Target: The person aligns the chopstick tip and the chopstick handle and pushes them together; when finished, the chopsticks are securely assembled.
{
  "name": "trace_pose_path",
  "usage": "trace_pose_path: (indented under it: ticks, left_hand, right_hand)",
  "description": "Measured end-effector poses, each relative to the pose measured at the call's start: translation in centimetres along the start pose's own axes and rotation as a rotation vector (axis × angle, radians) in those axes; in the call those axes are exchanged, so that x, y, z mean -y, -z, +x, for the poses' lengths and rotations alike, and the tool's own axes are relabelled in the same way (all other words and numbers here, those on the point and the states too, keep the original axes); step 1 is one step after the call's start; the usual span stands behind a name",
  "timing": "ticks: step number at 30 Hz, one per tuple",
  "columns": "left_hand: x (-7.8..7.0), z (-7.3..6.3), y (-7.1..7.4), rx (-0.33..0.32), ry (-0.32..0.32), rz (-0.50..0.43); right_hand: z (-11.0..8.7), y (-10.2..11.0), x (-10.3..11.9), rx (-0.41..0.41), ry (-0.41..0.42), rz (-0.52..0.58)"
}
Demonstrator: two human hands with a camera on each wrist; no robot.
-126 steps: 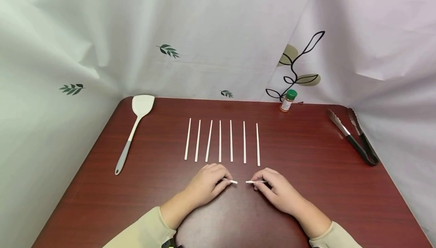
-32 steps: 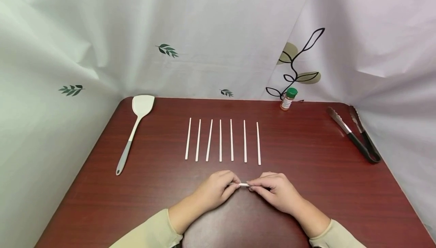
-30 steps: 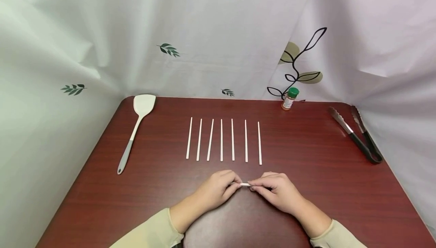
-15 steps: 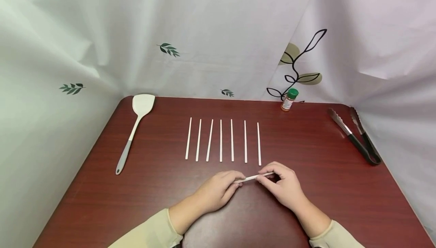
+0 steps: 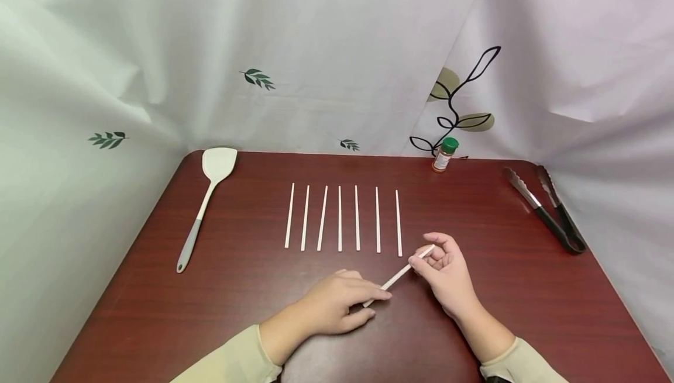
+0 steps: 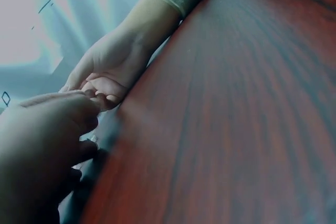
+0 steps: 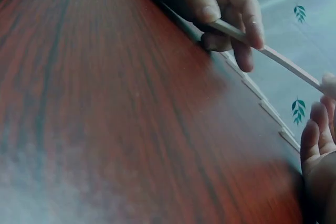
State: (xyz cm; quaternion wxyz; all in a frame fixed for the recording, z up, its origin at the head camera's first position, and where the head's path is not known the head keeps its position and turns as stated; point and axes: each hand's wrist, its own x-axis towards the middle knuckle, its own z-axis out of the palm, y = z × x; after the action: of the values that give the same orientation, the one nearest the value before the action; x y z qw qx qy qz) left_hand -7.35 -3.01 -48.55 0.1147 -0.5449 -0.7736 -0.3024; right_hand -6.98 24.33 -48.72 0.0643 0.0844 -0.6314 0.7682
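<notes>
A white chopstick (image 5: 397,276) slants between both hands over the table's near middle. My right hand (image 5: 450,280) pinches its upper right end with thumb and fingers; the index finger is lifted away from it. At the lower left end, the index finger of my left hand (image 5: 337,304) lies across the chopstick, while the thumb is spread below. The right wrist view shows the chopstick (image 7: 291,66) running past the left hand's fingers, its end close to the thumb. In the left wrist view the left hand (image 6: 47,129) hides most of it.
Beyond the hands, several white chopsticks (image 5: 339,219) lie in a spaced row on the dark red table (image 5: 237,289). A white spatula (image 5: 207,202) is at the left. A green-capped spice bottle (image 5: 444,155) stands at the back, and black-handled tongs (image 5: 550,213) lie at the right.
Earlier the hands held white ends with a gap, then came together. Since then my right hand has moved up and right, tilting the chopstick, and my left fingers have spread.
</notes>
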Motion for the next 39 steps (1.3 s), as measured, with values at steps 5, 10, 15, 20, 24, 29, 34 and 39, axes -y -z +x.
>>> trace_pose_path:
  ticks: [5, 10, 15, 20, 24, 29, 34, 39]
  left_hand:
    - [-0.3, 1.0, -0.7, 0.040, -0.065, -0.002]
    - [-0.4, 1.9, -1.7, 0.065, -0.106, 0.004]
    - [-0.3, 2.9, -2.2, 0.061, -0.123, -0.004]
    - [-0.2, 3.8, -2.9, 0.053, -0.059, 0.046]
    - [-0.1, 4.4, -3.5, 0.033, 0.029, 0.116]
    - [-0.1, 5.0, -4.0, 0.017, 0.073, 0.172]
    - [-0.2, 5.9, -4.5, 0.020, 0.134, 0.207]
    - [-0.2, 7.3, -5.1, -0.001, 0.215, 0.250]
  right_hand:
    - [0.2, -0.3, 0.1, -0.051, -0.005, -0.043]
    - [0.4, -0.6, 0.1, -0.024, 0.000, -0.135]
    - [1.1, -0.3, 0.2, -0.028, 0.006, -0.300]
    - [2.1, 0.1, -0.1, -0.074, 0.073, -0.453]
    - [2.6, 0.3, -0.5, -0.092, 0.159, -0.577]
    - [3.9, 0.9, -1.0, -0.143, 0.277, -0.793]
    - [6.3, 1.9, -1.5, -0.181, 0.300, -0.932]
    - [8.1, 2.5, -1.7, -0.158, 0.283, -0.997]
